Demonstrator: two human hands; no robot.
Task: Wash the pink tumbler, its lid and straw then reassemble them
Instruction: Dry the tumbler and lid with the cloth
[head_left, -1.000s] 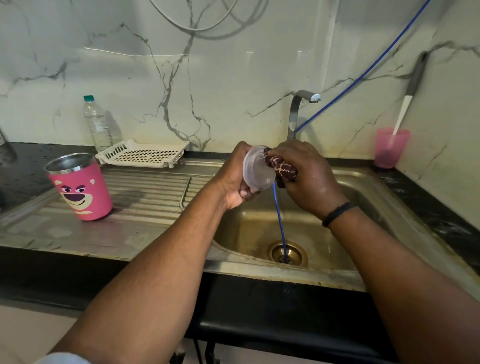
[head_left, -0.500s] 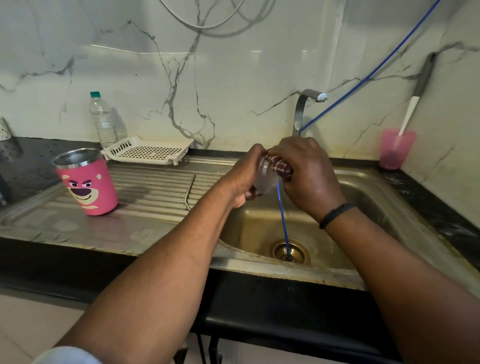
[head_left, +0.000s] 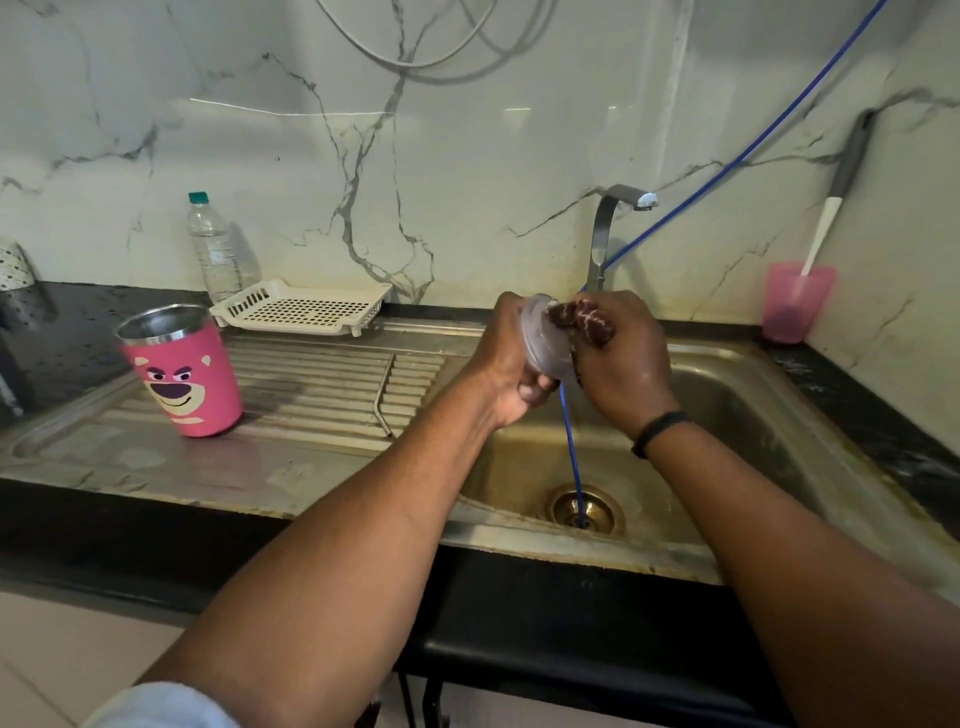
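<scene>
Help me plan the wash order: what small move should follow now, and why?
Probably keep wiping the lid with the sponge: left hand holds it over the sink, right hand presses the sponge on it, tap dry.

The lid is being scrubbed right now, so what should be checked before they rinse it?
1. Lid held firmly by left hand: ok.
2. Scrubber gripped in right hand: ok.
3. Lid held over the sink: ok.
4. Water running from tap: not ok, none visible.
5. Lid fully clean: cannot tell.
6. Pink tumbler and straw waiting on the drainboard: ok.
</scene>
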